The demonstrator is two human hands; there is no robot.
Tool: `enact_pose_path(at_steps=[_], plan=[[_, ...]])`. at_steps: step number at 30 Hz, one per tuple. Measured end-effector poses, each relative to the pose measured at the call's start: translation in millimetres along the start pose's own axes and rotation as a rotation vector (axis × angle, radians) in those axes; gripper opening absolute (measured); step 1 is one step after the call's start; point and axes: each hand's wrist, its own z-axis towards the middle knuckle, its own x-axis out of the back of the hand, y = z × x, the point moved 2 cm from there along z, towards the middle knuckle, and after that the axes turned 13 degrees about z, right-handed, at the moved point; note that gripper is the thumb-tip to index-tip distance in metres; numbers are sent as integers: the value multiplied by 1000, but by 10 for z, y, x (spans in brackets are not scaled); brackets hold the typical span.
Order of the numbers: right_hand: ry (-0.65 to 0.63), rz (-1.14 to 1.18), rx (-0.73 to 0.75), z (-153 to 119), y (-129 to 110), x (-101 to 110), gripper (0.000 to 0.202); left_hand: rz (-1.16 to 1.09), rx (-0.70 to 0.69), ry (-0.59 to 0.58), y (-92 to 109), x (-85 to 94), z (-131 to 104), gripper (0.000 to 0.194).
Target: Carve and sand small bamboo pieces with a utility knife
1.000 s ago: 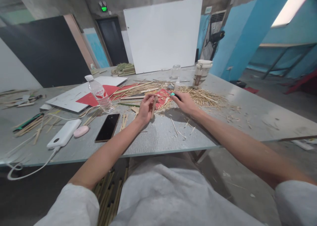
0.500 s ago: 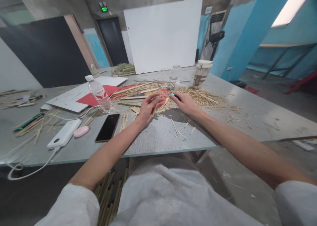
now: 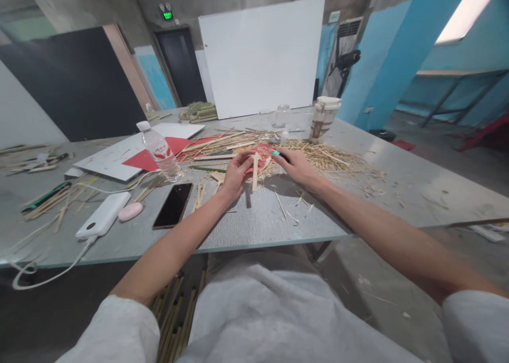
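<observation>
My left hand (image 3: 237, 173) is closed on a pale flat bamboo strip (image 3: 255, 173), whose near end points down toward the table's front edge. Just to the right, my right hand (image 3: 295, 165) is wrapped round a dark tool with a teal part (image 3: 275, 153) showing at the fingers; the rest of the tool is mostly hidden. Between and behind the hands lies red paper (image 3: 264, 153). A pile of thin shavings (image 3: 334, 158) spreads to the right of it, and longer strips (image 3: 226, 144) lie behind my left hand.
A phone (image 3: 173, 206), a white power bank (image 3: 103, 215) with a cable and a pink oval case (image 3: 130, 212) lie at left. A water bottle (image 3: 159, 152) stands behind the phone, a paper cup (image 3: 325, 120) at back right. A green-black cutter (image 3: 46, 197) rests far left on the grey table (image 3: 254, 225).
The strip in my left hand has turned from a slant to nearly straight toward me, showing its broad pale face. My right hand has hardly moved.
</observation>
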Motion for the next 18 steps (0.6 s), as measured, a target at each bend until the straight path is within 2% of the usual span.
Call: enact_pose_path(at_steps=[10,18], plan=[[-17,11,8,-6,-5,-6,59,92,-84,6,-48,30,36,31],[-78,14,29,-11,-82,6,55,232,-198,38,50,44,27,33]])
